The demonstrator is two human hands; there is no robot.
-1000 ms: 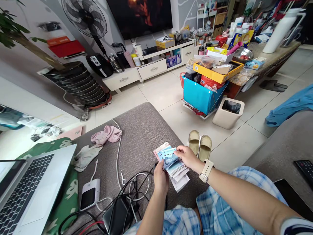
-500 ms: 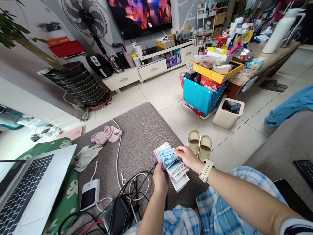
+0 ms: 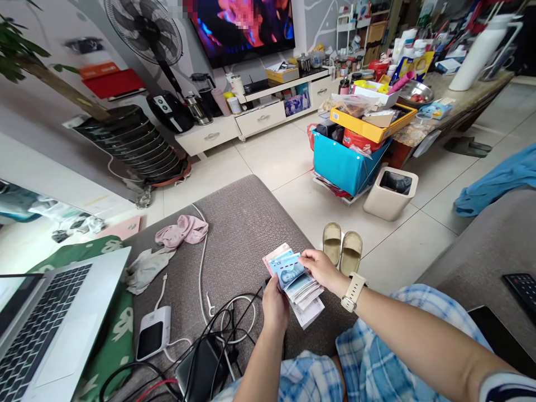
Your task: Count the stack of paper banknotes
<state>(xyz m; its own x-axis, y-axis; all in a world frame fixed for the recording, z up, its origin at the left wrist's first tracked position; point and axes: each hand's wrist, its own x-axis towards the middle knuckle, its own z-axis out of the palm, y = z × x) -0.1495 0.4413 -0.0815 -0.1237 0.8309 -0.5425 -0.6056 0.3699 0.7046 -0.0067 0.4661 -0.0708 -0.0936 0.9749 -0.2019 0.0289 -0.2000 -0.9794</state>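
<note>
A fanned stack of banknotes is held over the grey couch seat. My left hand is closed around the left side of the stack, thumb on top. With fingers pinched, my right hand grips the upper right corner of a blue banknote at the top of the stack. Pinkish notes show at the far end, and a pale note sticks out at the near end. A beige watch is on my right wrist.
Left on the couch are a laptop, a white power bank, tangled black cables and a pink cloth. Slippers and a beige bin stand on the floor beyond. A blue box sits by the cluttered table.
Both hands and the banknotes look the same as before. Only the picture on the television differs.
</note>
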